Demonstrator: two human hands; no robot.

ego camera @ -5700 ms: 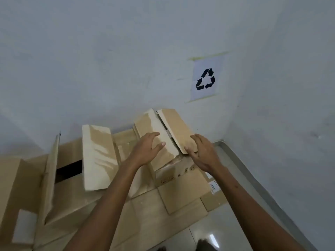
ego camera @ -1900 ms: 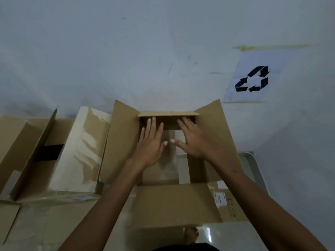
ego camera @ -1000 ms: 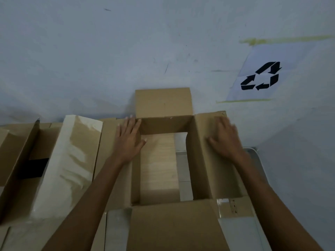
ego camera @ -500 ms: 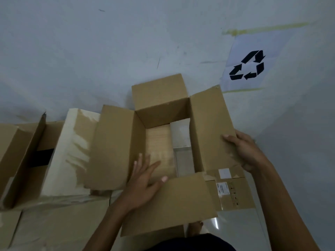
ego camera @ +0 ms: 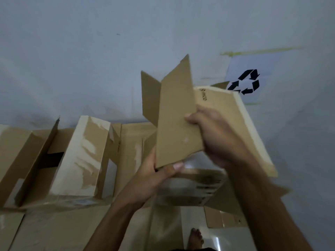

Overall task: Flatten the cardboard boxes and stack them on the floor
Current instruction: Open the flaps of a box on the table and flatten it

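I hold a brown cardboard box [ego camera: 177,124] up off the floor, tilted, with its flaps sticking up and out. My left hand [ego camera: 159,173] grips the lower corner of one flap from below, thumb on its face. My right hand [ego camera: 215,134] clamps the box's right side, fingers wrapped over the edge of a flap. The box's lower part is blurred with motion. Under it, flattened cardboard [ego camera: 59,223] lies spread on the floor.
Another open box [ego camera: 79,156] with pale torn patches stands on the left by the wall, with a further one [ego camera: 20,160] beside it. A recycling sign [ego camera: 248,82] is taped to the white wall. My bare foot [ego camera: 195,238] shows on the glossy floor.
The box stood open on the floor with my hands pressing its flaps apart. Both hands have since gripped it and lifted it, tilting it up and to the right.
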